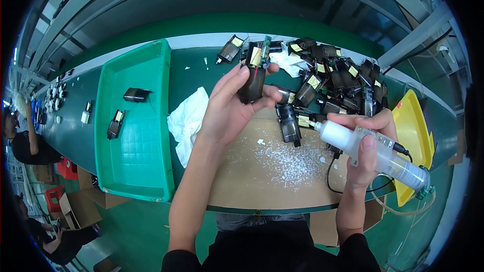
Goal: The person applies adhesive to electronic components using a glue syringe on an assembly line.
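My left hand [228, 103] is raised over the middle of the table, its fingers wrapped round a dark see-through plastic housing [251, 84]. That housing stands upright, with a yellow label and a small green circuit board at its upper end. In my right hand [370, 153] lies a thick glue syringe [337, 136] with white contents, its nozzle pointing up and left, apart from the held housing. A clear hose leaves the syringe's rear end. Below the left hand another dark housing [288, 123] rests at the top of the cardboard sheet [237, 181].
Many similar housings [348, 78] are heaped at the back right. A green tray [133, 171] with two housings stands left, beside white cloth [189, 121]. White crumbs [290, 163] litter the cardboard. A yellow tray [411, 116] sits far right. Two people work at the far left.
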The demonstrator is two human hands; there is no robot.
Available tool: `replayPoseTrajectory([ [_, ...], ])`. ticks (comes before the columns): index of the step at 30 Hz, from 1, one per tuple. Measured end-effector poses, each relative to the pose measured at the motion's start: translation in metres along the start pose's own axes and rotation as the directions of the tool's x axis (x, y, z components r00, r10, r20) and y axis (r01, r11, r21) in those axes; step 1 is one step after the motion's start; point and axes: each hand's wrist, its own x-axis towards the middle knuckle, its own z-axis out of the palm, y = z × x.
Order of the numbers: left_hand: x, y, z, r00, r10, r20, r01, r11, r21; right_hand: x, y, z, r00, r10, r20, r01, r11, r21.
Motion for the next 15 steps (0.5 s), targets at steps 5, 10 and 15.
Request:
replayPoseTrajectory([
  [5, 0.0, -0.002, -0.011, 0.996, -0.067, 0.065, 0.076, 0.986, -0.148, 0.0, 0.002, -0.002, 1.0, 0.014, 0.002, -0.014, 1.0, -0.003],
  [10, 0.001, -0.008, -0.008, 0.996, -0.09, 0.018, 0.091, 0.995, -0.03, -0.001, -0.001, -0.003, 0.999, 0.038, 0.007, -0.038, 0.999, 0.015],
  [15, 0.002, -0.012, -0.006, 0.996, -0.081, -0.046, 0.079, 0.996, -0.037, -0.003, -0.001, -0.003, 0.997, 0.063, 0.036, -0.064, 0.997, 0.032],
])
